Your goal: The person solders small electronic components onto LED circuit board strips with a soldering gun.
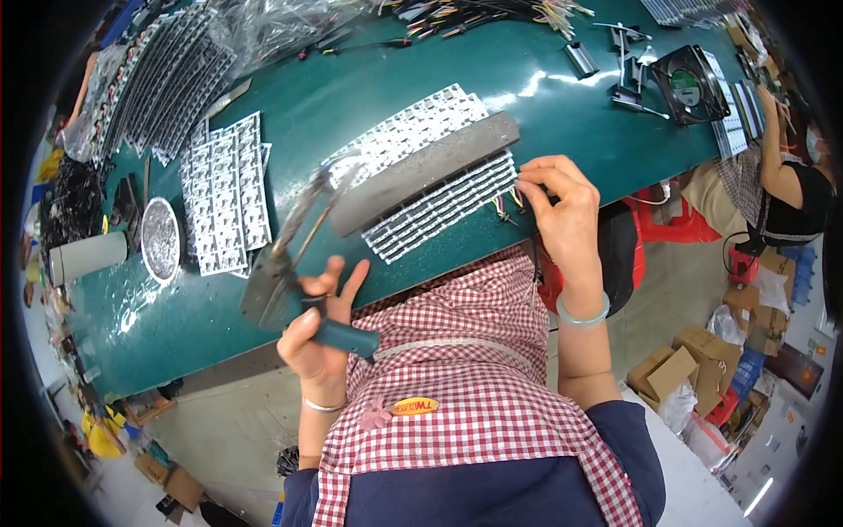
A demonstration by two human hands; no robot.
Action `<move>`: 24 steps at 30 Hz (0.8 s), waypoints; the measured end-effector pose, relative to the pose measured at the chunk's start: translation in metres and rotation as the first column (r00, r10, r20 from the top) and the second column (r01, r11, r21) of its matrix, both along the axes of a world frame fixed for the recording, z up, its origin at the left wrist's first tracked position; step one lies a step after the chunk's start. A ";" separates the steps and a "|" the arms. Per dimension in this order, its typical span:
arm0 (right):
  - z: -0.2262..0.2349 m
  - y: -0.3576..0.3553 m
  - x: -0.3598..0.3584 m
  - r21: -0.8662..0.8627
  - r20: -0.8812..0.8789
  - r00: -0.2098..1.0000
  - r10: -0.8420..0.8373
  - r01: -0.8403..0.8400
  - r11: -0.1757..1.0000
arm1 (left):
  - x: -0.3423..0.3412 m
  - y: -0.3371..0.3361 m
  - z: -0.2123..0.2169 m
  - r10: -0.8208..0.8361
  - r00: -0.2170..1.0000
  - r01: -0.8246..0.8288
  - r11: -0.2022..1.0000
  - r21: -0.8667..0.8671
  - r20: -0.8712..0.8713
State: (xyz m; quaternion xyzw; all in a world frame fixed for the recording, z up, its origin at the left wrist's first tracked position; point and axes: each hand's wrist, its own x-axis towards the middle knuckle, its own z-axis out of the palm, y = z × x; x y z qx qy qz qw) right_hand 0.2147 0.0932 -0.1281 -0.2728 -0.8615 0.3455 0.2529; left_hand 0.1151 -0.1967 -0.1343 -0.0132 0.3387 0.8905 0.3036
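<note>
My left hand [318, 347] grips a soldering gun [347, 336] with a teal handle, two fingers stretched out near its trigger. Its blurred front end reaches up toward a long grey metal bar [430, 171]. Under and along that bar lies a white circuit board panel [443, 211] with rows of dark strips; a further white panel [413, 127] shows beyond it. At the right end of the strips, my right hand [566, 206] pinches with thumb and forefinger; what is between the fingertips is too small to make out. Short coloured wires [509, 209] hang just below them.
Left of the work lie stacked white panels [230, 198], a round dish [161, 239] and a grey cylinder [88, 258]. Wire bundles [474, 16] lie at the back; a black fan [689, 85] and metal brackets [628, 70] sit far right. Another person [786, 180] sits beyond the red stool [672, 220].
</note>
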 end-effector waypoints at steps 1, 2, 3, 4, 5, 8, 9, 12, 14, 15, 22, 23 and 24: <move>-0.003 0.003 0.000 0.005 -0.010 1.000 0.015 -0.015 1.000 | 0.001 0.004 0.001 0.007 1.000 -0.007 1.000 -0.007 0.001; -0.005 0.005 0.000 -0.001 -0.009 1.000 0.021 -0.021 1.000 | 0.001 0.007 0.003 -0.003 1.000 0.002 0.999 -0.034 -0.021; -0.007 0.006 0.000 0.021 -0.031 0.999 0.042 -0.041 0.999 | 0.002 0.010 0.005 -0.015 0.999 0.013 0.998 -0.060 -0.044; -0.008 0.007 0.000 0.046 -0.051 0.997 0.060 -0.058 0.997 | 0.002 0.011 0.005 -0.007 1.000 0.005 0.998 -0.059 -0.030; -0.009 0.007 0.001 0.045 -0.051 0.997 0.061 -0.059 0.997 | 0.004 0.013 0.006 -0.006 1.000 0.004 0.998 -0.060 -0.030; -0.010 0.004 0.000 0.146 -0.117 0.991 0.071 -0.053 0.988 | 0.006 0.018 0.006 -0.021 0.998 0.016 0.995 -0.094 -0.055; -0.011 0.003 0.000 0.170 -0.122 0.990 0.071 -0.049 0.984 | 0.007 0.016 0.006 -0.013 0.998 0.007 0.995 -0.097 -0.066; -0.014 0.001 -0.001 0.195 -0.159 0.985 0.069 -0.037 0.980 | 0.007 0.015 0.007 -0.017 0.996 0.008 0.995 -0.098 -0.091; -0.018 0.001 -0.001 0.220 -0.176 0.981 0.077 -0.036 0.975 | 0.008 0.014 0.007 -0.012 0.995 0.000 0.993 -0.122 -0.099; -0.019 0.002 -0.001 0.234 -0.195 0.977 0.086 -0.039 0.971 | 0.009 0.015 0.006 -0.020 0.995 0.009 0.994 -0.109 -0.101; -0.025 0.007 -0.009 0.322 -0.230 0.968 0.100 -0.022 0.946 | 0.011 0.015 0.003 0.006 0.994 -0.021 0.990 -0.136 -0.112; -0.026 0.008 -0.012 0.354 -0.228 0.970 0.083 0.004 0.935 | 0.011 0.016 0.004 0.017 0.993 -0.032 0.991 -0.133 -0.113; -0.028 0.008 -0.011 0.360 -0.233 0.969 0.086 0.004 0.933 | 0.012 0.018 0.004 0.029 0.993 -0.043 0.991 -0.130 -0.114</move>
